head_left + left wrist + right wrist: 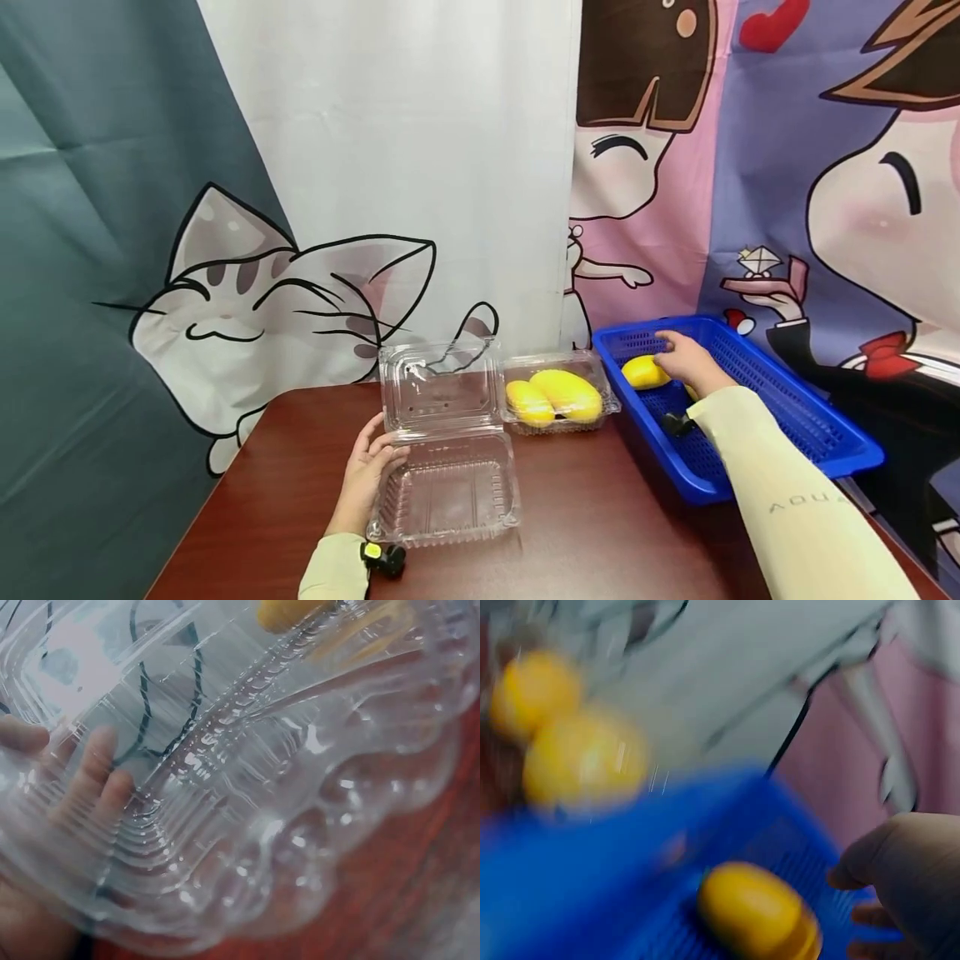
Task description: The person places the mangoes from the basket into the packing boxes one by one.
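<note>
My left hand (367, 471) grips the left edge of a clear plastic clamshell box (450, 492) near its hinge; the lid stands raised at the back, and no fruit lies inside. The left wrist view shows the fingers (94, 769) through the ribbed plastic. My right hand (690, 362) reaches over the blue basket (851, 454), above the yellow mangoes in it. One mango (645, 372) lies by the basket's left wall, and another is mostly hidden by the hand. In the right wrist view, the thumb and fingers are apart from the mango (750, 907), holding nothing.
A second clear box (600, 392) holding two yellow mangoes (566, 396) stands between the open box and the basket. All stand on a reddish-brown table (585, 517), with a printed cartoon curtain (420, 167) right behind its far edge.
</note>
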Action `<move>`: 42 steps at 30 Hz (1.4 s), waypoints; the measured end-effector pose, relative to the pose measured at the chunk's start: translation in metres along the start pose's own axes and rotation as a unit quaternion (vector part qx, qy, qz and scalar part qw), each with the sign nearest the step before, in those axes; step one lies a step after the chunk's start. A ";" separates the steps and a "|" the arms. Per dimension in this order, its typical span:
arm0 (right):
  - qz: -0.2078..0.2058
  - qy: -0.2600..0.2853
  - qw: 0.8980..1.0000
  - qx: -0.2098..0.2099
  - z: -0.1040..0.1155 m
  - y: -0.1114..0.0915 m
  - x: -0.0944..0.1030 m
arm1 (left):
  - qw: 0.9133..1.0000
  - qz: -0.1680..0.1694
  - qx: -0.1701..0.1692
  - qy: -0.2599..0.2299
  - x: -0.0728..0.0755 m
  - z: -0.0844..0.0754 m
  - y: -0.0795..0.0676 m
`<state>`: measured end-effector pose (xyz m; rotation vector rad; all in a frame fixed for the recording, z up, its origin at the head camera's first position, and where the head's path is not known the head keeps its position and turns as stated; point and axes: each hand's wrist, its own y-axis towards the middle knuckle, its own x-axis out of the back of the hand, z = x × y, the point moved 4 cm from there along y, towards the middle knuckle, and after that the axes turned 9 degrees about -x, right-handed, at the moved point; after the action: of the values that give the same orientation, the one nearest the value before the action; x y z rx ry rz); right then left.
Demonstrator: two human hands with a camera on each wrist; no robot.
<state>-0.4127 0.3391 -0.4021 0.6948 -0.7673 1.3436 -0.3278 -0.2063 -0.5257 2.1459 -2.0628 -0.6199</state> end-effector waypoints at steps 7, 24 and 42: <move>0.048 -0.071 0.991 0.106 -0.034 0.004 -0.027 | 1.000 -0.003 -0.020 0.000 -0.015 0.004 -0.004; 0.049 -0.160 0.979 0.113 -0.034 0.018 -0.036 | 0.999 -0.013 -0.018 0.027 -0.040 0.006 -0.006; -0.007 -0.114 0.991 0.063 0.018 0.003 0.004 | 0.999 -0.040 -0.017 0.028 -0.060 0.012 -0.008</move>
<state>-0.4173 0.3278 -0.3884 0.9650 -0.8616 1.3220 -0.3241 -0.1452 -0.5263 2.2100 -1.9323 -0.5924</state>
